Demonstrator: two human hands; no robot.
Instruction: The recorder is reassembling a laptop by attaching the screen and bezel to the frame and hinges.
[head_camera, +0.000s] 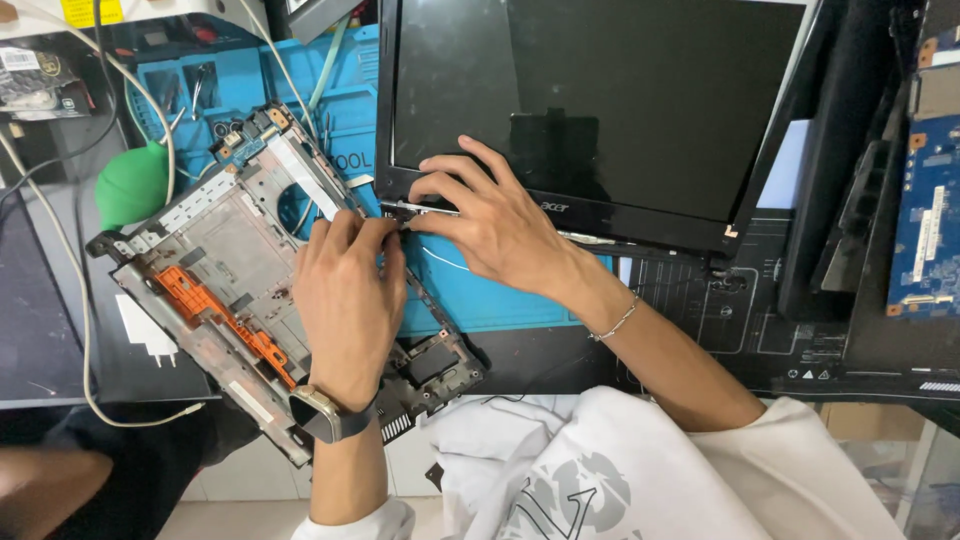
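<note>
Working the hinge (405, 212) at the screen panel's (600, 100) lower left corner: left hand (345, 300) pinching it, right hand (490, 225) spread, bracing the bezel. Probably freeing next, needing a careful pull over the blue mat (480, 295).

Worked over a dark workbench (60, 330) spread with a blue silicone repair mat (480, 290), directly beneath both hands. Rested on the mat, under the left hand (348, 300): a stripped grey plastic laptop base shell (230, 270) with an orange strip inside. Lay beyond the right hand (500, 225): a black laptop screen panel (600, 110), its lower edge touched by the fingers. Sat well left of the left hand: a green rubber air-blower bulb (130, 185) and a looping white cable (85, 330). Lay far right of the right hand: a blue circuit board (925, 190), beside a black gridded mat (760, 330).
</note>
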